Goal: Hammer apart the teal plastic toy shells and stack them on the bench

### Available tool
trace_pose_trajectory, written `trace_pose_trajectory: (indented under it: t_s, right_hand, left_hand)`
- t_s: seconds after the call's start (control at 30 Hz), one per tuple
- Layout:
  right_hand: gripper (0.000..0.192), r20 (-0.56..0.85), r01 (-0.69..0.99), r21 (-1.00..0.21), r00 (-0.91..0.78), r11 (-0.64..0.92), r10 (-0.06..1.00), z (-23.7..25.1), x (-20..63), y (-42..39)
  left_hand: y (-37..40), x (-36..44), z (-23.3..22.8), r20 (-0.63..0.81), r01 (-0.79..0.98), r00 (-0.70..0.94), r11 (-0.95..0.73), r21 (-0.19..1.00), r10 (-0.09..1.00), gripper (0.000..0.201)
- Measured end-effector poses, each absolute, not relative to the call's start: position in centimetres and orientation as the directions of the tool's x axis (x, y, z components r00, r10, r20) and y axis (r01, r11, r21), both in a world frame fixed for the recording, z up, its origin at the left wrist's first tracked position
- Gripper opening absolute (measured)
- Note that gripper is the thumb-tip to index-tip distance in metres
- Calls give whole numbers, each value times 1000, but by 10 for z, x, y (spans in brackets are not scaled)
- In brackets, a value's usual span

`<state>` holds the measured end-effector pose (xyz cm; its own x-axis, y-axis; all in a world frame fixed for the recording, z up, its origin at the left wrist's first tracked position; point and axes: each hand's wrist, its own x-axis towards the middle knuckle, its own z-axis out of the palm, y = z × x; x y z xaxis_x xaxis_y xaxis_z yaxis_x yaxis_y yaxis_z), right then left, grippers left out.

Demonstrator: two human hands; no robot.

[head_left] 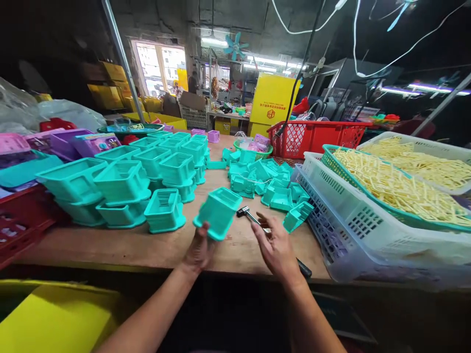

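My left hand point(200, 250) grips a turquoise plastic box point(218, 213) from below, tilted and held above the table. The box is slightly blurred. My right hand point(274, 242) hovers over a small hammer point(251, 215) with a black head and a black handle end; its fingers are apart and partly bent. The hand covers the hammer's middle, and I see no grip on it. Left of the held box stands a single turquoise box point(165, 211), in front of stacked turquoise boxes point(123, 181). Loose turquoise parts point(267, 174) lie in a heap beyond my right hand.
White plastic crates point(346, 201) line the right side, with a green basket point(331, 159) of pale yellow strips on top. A red crate point(320, 135) stands behind the heap. At left is a dark red crate point(29, 220), and below it a yellow container point(55, 318).
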<state>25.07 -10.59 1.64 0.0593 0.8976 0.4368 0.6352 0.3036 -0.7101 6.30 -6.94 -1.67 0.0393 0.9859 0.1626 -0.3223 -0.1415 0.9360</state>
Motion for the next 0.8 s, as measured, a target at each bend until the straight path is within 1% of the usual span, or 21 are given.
trace_pose_trajectory:
  t_s: [0.03, 0.07, 0.1, 0.13, 0.17, 0.2, 0.27, 0.33, 0.4, 0.47, 0.57, 0.63, 0.67, 0.77, 0.8]
  right_hand:
    - [47, 377, 473, -819, 18, 324, 926, 24, 240, -108]
    - [57, 310, 328, -895, -28, 301, 950, 31, 232, -109]
    - [66, 244, 222, -942, -63, 252, 968, 38, 226, -108]
    - [73, 195, 154, -966, -79, 206, 978, 45, 222, -105]
    - [77, 171, 113, -977, -86, 180, 982, 51, 220, -99]
    - [80, 175, 90, -979, -107, 184, 979, 57, 220, -89]
    - [83, 256, 65, -958, -249, 280, 934, 70, 218, -63]
    - [82, 381, 23, -898, -460, 440, 802, 84, 208, -30]
    - [73, 461, -22, -827, -600, 562, 655, 96, 185, 3]
    - [67, 495, -35, -781, -644, 624, 584, 103, 152, 31]
    - [66, 547, -34, -736, -620, 676, 563, 97, 102, 58]
    - [64, 568, 17, -705, -584, 709, 579, 84, 79, 69]
    - [61, 577, 70, -685, -556, 725, 599, 78, 72, 72]
    - [52, 602, 255, -633, -431, 731, 672, 59, 63, 79]
    - [51, 604, 290, -630, -401, 721, 689, 55, 62, 80]
  left_hand:
    - [-71, 66, -20, 267, -152, -17, -266, 952, 964, 105]
    - [-74, 68, -21, 379, 42, -52, -378, 925, 924, 118]
    - [-76, 67, -21, 485, 229, -62, -461, 857, 872, 132]
    - [-78, 65, -19, 579, 384, -54, -518, 764, 814, 142]
    - [-80, 59, -15, 663, 499, -38, -560, 661, 748, 147]
    - [-82, 50, -10, 736, 578, -24, -592, 562, 676, 146]
    - [-85, 25, 0, 850, 662, 2, -638, 394, 527, 135]
    - [-85, -7, 7, 919, 717, 33, -650, 253, 394, 113]
    - [-81, -38, 9, 940, 773, 62, -612, 167, 335, 93]
    - [-72, -62, 5, 949, 830, 56, -542, 129, 311, 82]
    - [-57, -83, -7, 962, 876, -31, -456, 156, 270, 79]
    - [-50, -89, -13, 964, 885, -57, -435, 169, 259, 76]
    - [-49, -90, -15, 964, 891, -43, -427, 156, 261, 71]
    - [-51, -87, -13, 957, 916, 83, -400, 37, 278, 38]
    - [-53, -84, -12, 953, 918, 117, -396, 4, 281, 30]
